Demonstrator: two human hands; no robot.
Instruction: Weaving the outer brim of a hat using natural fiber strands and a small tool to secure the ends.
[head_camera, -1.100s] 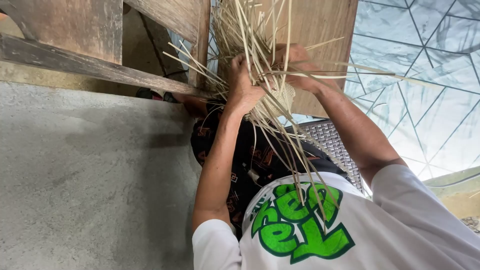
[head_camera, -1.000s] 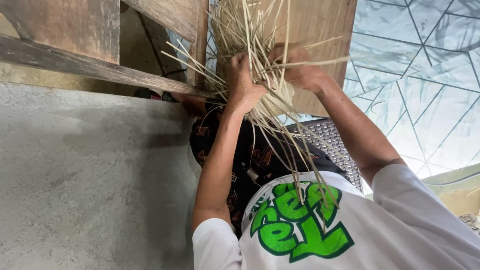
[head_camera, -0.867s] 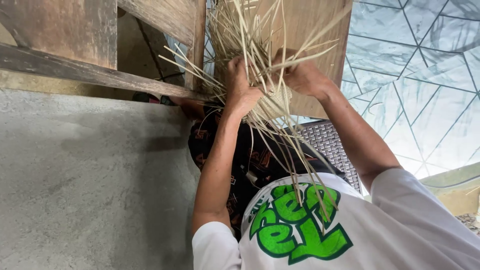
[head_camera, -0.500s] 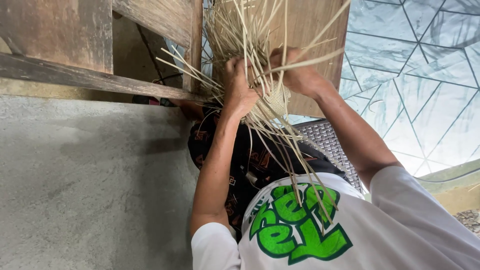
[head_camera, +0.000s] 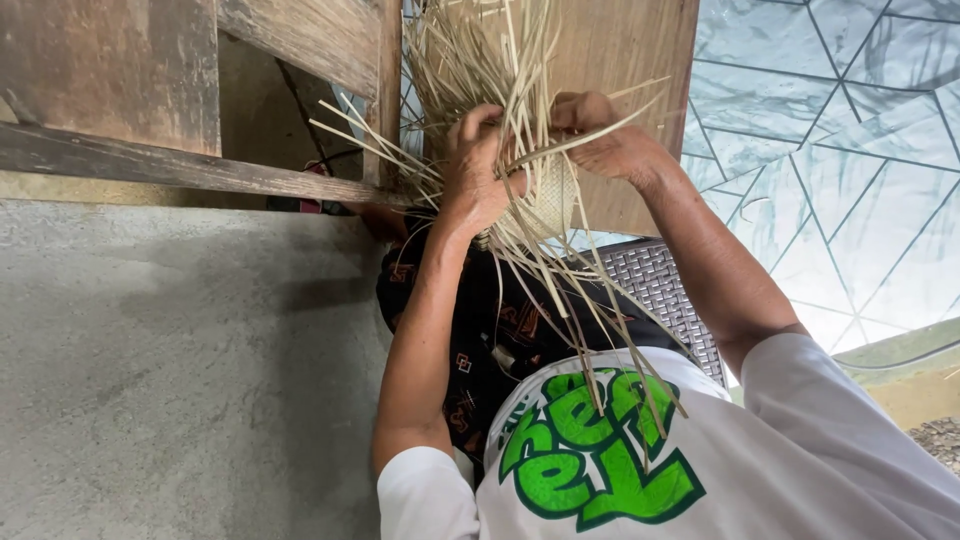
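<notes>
Loose strips (head_camera: 560, 290) hide the left hand (head_camera: 478, 178) fingertips.

The person wears a white short-sleeved T-shirt (head_camera: 800, 470) with a large green graphic outlined in dark blue across the chest. Both sleeves end above the elbow, leaving the forearms bare. Below the shirt, farther off, lies a black garment (head_camera: 490, 330) printed with small orange and white motifs. No watch, rings or gloves show.

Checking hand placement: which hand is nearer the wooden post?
Left. The left hand works the straw weave just beside the post; the right hand is farther off.
</notes>
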